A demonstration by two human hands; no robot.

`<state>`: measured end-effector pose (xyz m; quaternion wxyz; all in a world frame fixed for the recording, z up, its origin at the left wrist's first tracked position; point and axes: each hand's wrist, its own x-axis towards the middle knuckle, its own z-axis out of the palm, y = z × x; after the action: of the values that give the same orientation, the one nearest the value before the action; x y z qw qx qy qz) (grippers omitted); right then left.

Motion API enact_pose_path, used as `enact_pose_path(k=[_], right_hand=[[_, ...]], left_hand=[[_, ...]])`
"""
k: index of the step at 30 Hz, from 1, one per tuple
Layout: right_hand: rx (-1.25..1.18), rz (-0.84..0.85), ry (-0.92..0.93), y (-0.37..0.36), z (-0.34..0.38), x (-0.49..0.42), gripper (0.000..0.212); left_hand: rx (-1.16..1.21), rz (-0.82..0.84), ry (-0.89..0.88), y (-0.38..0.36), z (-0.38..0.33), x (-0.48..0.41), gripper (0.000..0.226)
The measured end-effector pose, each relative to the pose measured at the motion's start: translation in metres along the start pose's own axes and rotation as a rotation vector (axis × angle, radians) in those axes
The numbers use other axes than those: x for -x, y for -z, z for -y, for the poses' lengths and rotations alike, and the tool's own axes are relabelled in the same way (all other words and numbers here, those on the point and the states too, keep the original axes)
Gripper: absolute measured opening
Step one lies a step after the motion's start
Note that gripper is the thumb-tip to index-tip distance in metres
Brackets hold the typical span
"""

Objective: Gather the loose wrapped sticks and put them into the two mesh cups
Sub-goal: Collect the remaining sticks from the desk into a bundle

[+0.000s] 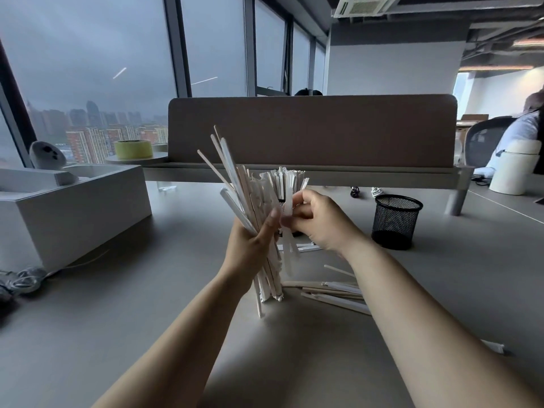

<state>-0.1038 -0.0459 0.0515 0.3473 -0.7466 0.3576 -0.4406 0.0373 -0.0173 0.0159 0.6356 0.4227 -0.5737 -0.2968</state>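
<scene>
My left hand [250, 245] grips a thick upright bundle of wrapped sticks [244, 189], whose lower ends hang just above the table. My right hand [318, 219] pinches one white wrapped stick [288, 231] beside the bundle. Directly behind both hands stands a black mesh cup [282, 201], mostly hidden and full of sticks. A second black mesh cup [396, 220] stands empty to the right. Several loose wrapped sticks [332, 293] lie on the table under my right forearm, and one more stick [494, 347] lies at the far right.
A white box [73, 207] stands at the left with cables [23, 282] beside it. A brown desk divider [312, 131] runs along the back, with a roll of green tape [133, 149] at its left. A white canister [510, 169] and a seated person are at the far right.
</scene>
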Motion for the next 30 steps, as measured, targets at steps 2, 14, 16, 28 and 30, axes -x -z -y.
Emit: enact_pose_path(k=[2,14,16,28,30], right_hand=[[-0.002,0.008,-0.001,0.000,0.002,0.001,0.014],[0.035,0.108,-0.108,0.002,0.010,0.004,0.032],[0.019,0.201,-0.118,0.008,0.016,0.007,0.031],[-0.136,-0.246,-0.047,0.000,0.037,-0.005,0.044],[-0.221,-0.178,-0.100,-0.005,0.038,-0.005,0.069]], left_hand=[[-0.003,0.034,-0.022,0.000,0.001,0.000,0.027],[0.169,0.195,0.016,-0.001,-0.003,0.004,0.029],[0.150,0.150,0.014,-0.001,-0.001,0.003,0.021],[-0.012,0.184,-0.021,-0.014,-0.013,0.015,0.004],[-0.002,0.254,-0.018,-0.017,-0.016,0.019,0.007]])
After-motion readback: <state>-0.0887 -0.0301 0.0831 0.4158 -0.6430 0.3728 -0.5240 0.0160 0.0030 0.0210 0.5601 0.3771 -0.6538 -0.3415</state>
